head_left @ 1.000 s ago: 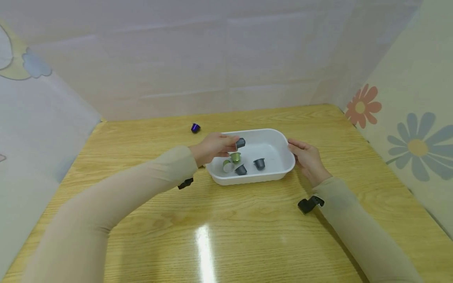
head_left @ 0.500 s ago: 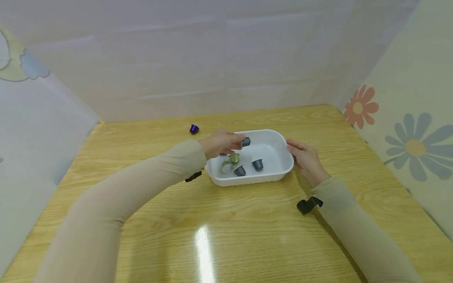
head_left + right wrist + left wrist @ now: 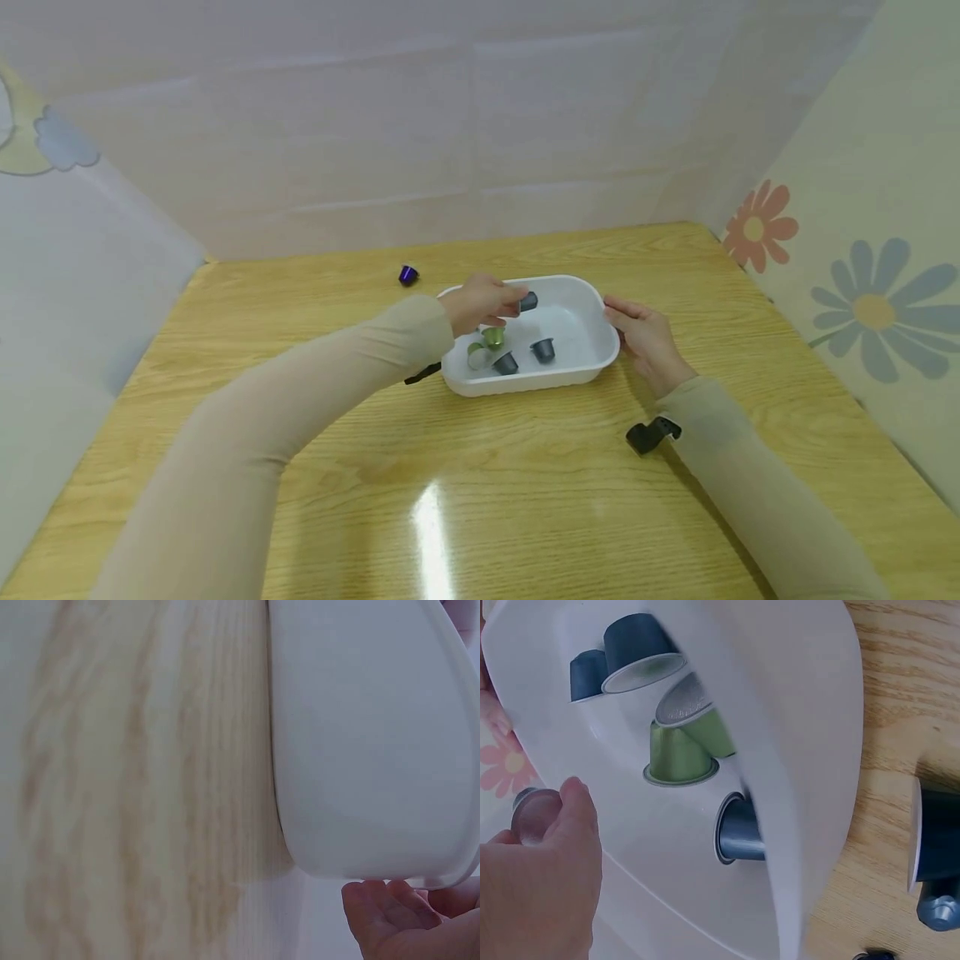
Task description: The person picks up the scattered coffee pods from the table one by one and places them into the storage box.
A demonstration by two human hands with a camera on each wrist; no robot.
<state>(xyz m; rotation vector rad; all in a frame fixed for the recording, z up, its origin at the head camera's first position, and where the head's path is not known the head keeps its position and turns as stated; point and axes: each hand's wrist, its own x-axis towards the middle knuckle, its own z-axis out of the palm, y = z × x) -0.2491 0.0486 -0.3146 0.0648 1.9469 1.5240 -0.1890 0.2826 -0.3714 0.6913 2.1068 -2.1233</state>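
One dark-gray coffee capsule (image 3: 529, 302) is pinched in the left hand (image 3: 482, 303) over the white tray (image 3: 528, 382), whose end the right hand (image 3: 649, 340) grips; likely the placing step, calling for release next.

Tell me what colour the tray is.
The tray is white, best seen in the head view.

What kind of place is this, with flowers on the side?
Probably an indoor table corner: there's a wooden table, a blue-grey cartoon flower beside it, and a white tray holding little capsules.
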